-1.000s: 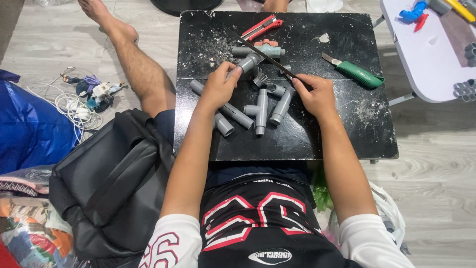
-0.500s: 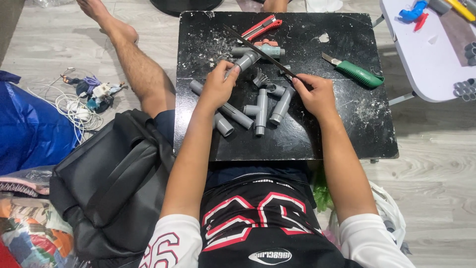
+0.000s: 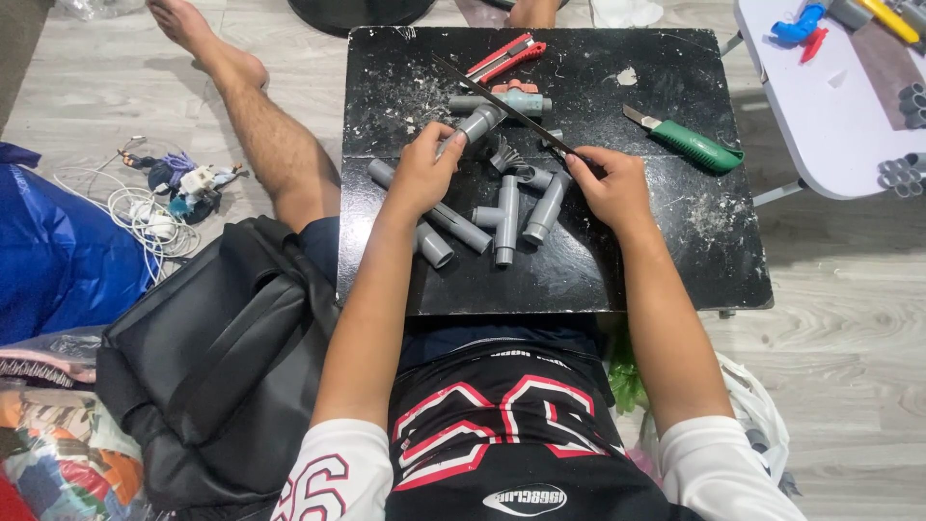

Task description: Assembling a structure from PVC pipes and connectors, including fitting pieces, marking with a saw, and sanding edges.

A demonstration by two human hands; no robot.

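My left hand [image 3: 424, 174] grips a short grey pipe piece [image 3: 475, 124] that angles up and to the right on the black table [image 3: 666, 260]. My right hand [image 3: 608, 188] holds the near end of a thin dark saw blade [image 3: 502, 101], which lies slanted across the pipe piece. Several grey pipes and fittings [image 3: 506, 217] are scattered between my two hands. A grey valve fitting with a red handle [image 3: 511, 96] rests just beyond the blade.
A green-handled knife [image 3: 690, 143] lies at the table's right, red cutters [image 3: 506, 58] at the back. White dust speckles the tabletop. On the floor sit a black backpack [image 3: 222, 357] at left, blue fabric [image 3: 48, 251], cables [image 3: 145, 207], and a white side table [image 3: 830, 96] at right.
The blade has shifted slightly along the pipe piece; both hands stay in nearly the same place.
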